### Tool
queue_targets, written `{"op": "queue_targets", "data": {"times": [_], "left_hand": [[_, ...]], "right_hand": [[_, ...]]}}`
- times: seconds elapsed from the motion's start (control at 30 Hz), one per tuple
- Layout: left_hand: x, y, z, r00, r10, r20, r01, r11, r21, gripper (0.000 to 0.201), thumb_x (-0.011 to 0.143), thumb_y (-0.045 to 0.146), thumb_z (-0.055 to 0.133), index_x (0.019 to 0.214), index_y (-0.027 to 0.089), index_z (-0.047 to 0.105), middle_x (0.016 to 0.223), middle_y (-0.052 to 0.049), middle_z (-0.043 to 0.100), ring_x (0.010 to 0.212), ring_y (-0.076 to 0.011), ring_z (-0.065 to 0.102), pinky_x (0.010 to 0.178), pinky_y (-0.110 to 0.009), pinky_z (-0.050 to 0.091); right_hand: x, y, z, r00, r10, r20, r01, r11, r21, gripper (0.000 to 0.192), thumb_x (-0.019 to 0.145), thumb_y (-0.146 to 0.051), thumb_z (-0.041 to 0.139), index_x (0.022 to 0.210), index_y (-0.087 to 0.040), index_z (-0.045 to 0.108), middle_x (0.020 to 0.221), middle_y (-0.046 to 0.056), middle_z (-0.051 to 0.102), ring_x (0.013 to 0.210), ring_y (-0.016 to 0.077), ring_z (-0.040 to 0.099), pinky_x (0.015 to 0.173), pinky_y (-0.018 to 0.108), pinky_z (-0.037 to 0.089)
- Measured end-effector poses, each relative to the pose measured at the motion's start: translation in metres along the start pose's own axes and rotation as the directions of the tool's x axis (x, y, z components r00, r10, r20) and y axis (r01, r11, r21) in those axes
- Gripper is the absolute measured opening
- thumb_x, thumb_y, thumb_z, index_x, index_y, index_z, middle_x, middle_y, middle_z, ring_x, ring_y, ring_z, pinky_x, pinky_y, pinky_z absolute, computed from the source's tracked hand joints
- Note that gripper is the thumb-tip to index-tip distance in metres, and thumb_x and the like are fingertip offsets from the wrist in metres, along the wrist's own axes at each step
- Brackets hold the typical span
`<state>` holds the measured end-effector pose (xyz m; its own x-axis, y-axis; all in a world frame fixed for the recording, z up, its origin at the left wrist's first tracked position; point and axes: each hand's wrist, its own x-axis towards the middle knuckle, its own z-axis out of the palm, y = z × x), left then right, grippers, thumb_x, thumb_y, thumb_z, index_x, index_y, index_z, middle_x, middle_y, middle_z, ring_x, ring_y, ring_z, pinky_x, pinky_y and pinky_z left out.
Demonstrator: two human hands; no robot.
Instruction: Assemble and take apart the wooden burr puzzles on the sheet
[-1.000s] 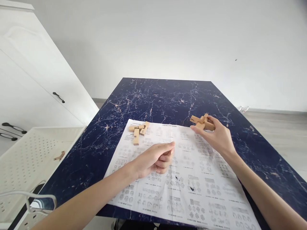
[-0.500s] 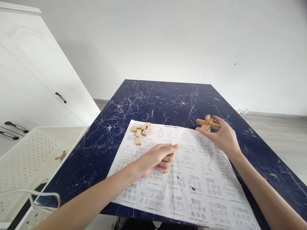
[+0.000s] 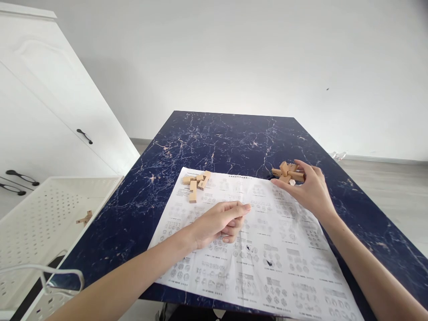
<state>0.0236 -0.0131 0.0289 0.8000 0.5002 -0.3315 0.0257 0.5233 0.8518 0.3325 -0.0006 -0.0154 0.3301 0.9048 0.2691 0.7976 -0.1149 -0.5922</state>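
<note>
My right hand (image 3: pixel 309 189) grips an interlocked wooden burr puzzle (image 3: pixel 286 173) between thumb and fingers, at the upper right corner of the printed sheet (image 3: pixel 257 232). The puzzle is made of several crossing notched bars; its far right side is covered by my fingers. My left hand (image 3: pixel 222 223) rests over the middle of the sheet with fingers curled in and the thumb laid along the index finger. Nothing shows in it, though the palm is hidden. Several loose wooden puzzle pieces (image 3: pixel 193 191) lie in a small pile at the sheet's upper left corner.
The sheet lies on a dark blue marbled table (image 3: pixel 220 138). At the left, a white perforated tray (image 3: pixel 36 214) holds a few wooden pieces (image 3: pixel 84 217). A white cabinet (image 3: pixel 60 102) with black handles stands at the far left, and a white wall (image 3: pixel 234 58) is behind the table.
The burr puzzle has been turned in my right hand, so its upright bar now leans left and a different side faces me. My left hand and the loose pieces are practically unmoved.
</note>
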Motion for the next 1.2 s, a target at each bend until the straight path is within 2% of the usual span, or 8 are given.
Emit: {"op": "queue_targets", "data": {"times": [0.17, 0.3, 0.4, 0.57, 0.63, 0.73, 0.87, 1.2], "left_hand": [[0.0, -0.001, 0.0, 1.0, 0.011, -0.004, -0.011, 1.0, 0.013, 0.048, 0.097, 0.05, 0.074, 0.075, 0.022, 0.042, 0.065, 0.01, 0.028, 0.051, -0.0075, 0.022, 0.05, -0.026, 0.027], [0.0, -0.001, 0.001, 1.0, 0.016, -0.008, -0.016, 1.0, -0.004, 0.047, 0.096, 0.05, 0.075, 0.076, 0.022, 0.042, 0.066, 0.01, 0.028, 0.051, -0.0074, 0.022, 0.05, -0.025, 0.027], [-0.001, 0.0, 0.002, 1.0, 0.01, -0.011, -0.01, 1.0, -0.001, 0.043, 0.095, 0.048, 0.077, 0.08, 0.022, 0.045, 0.065, 0.01, 0.029, 0.051, -0.0073, 0.022, 0.049, -0.025, 0.026], [-0.001, -0.003, 0.005, 0.989, 0.119, -0.091, -0.093, 0.963, 0.254, 0.035, 0.099, 0.048, 0.068, 0.086, 0.023, 0.049, 0.062, 0.01, 0.034, 0.051, -0.0087, 0.027, 0.05, -0.026, 0.028], [0.001, -0.009, 0.006, 0.945, 0.289, -0.153, -0.17, 0.833, 0.526, 0.031, 0.103, 0.044, 0.062, 0.085, 0.022, 0.05, 0.063, 0.008, 0.04, 0.053, -0.0101, 0.034, 0.053, -0.027, 0.03], [0.006, -0.022, 0.002, 0.781, 0.614, -0.12, -0.187, 0.412, 0.892, 0.024, 0.103, 0.033, 0.057, 0.083, 0.022, 0.05, 0.067, 0.005, 0.049, 0.062, -0.0144, 0.046, 0.062, -0.032, 0.039], [0.012, -0.026, -0.012, 0.592, 0.806, 0.01, 0.004, -0.016, 1.0, 0.008, 0.102, 0.028, 0.058, 0.1, 0.021, 0.055, 0.106, -0.009, 0.064, 0.102, -0.0285, 0.059, 0.091, -0.047, 0.048], [0.014, -0.012, -0.057, 0.498, 0.861, -0.101, 0.479, -0.176, 0.86, 0.029, 0.101, 0.034, 0.064, 0.12, 0.013, 0.057, 0.127, -0.024, 0.058, 0.126, -0.0412, 0.053, 0.111, -0.064, 0.037]], "right_hand": [[-0.006, -0.01, 0.006, 0.959, -0.155, -0.236, 0.165, 0.986, 0.021, 0.073, 0.085, -0.062, 0.083, 0.143, -0.023, 0.062, 0.142, 0.022, 0.054, 0.134, 0.0483, 0.05, 0.095, 0.062, 0.054], [-0.014, -0.027, 0.006, 0.773, -0.483, -0.411, 0.518, 0.855, -0.03, 0.018, 0.098, -0.033, 0.073, 0.114, -0.024, 0.07, 0.115, 0.014, 0.068, 0.112, 0.0356, 0.065, 0.097, 0.056, 0.053], [-0.022, -0.036, 0.007, 0.705, -0.647, -0.29, 0.69, 0.721, 0.068, 0.007, 0.1, -0.019, 0.066, 0.097, -0.025, 0.069, 0.088, 0.006, 0.072, 0.081, 0.0246, 0.068, 0.078, 0.042, 0.055], [-0.037, -0.04, 0.016, 0.772, -0.63, 0.085, 0.606, 0.77, 0.2, 0.022, 0.104, -0.024, 0.059, 0.084, -0.024, 0.067, 0.057, -0.003, 0.059, 0.048, 0.0137, 0.05, 0.054, 0.031, 0.041], [-0.04, -0.04, 0.021, 0.779, -0.596, 0.194, 0.557, 0.801, 0.222, 0.026, 0.105, -0.028, 0.058, 0.081, -0.023, 0.066, 0.056, -0.003, 0.058, 0.048, 0.0137, 0.049, 0.052, 0.031, 0.038], [-0.04, -0.039, 0.024, 0.786, -0.564, 0.251, 0.522, 0.825, 0.217, 0.03, 0.106, -0.032, 0.056, 0.079, -0.023, 0.065, 0.056, -0.002, 0.059, 0.049, 0.0141, 0.05, 0.052, 0.032, 0.036], [-0.039, -0.038, 0.024, 0.799, -0.547, 0.25, 0.51, 0.836, 0.2, 0.032, 0.107, -0.034, 0.054, 0.078, -0.023, 0.062, 0.058, -0.001, 0.06, 0.05, 0.0149, 0.051, 0.053, 0.033, 0.036], [-0.037, -0.036, 0.025, 0.799, -0.52, 0.303, 0.471, 0.853, 0.225, 0.031, 0.107, -0.035, 0.053, 0.081, -0.023, 0.065, 0.064, 0.003, 0.067, 0.052, 0.0168, 0.056, 0.053, 0.035, 0.04]]}}
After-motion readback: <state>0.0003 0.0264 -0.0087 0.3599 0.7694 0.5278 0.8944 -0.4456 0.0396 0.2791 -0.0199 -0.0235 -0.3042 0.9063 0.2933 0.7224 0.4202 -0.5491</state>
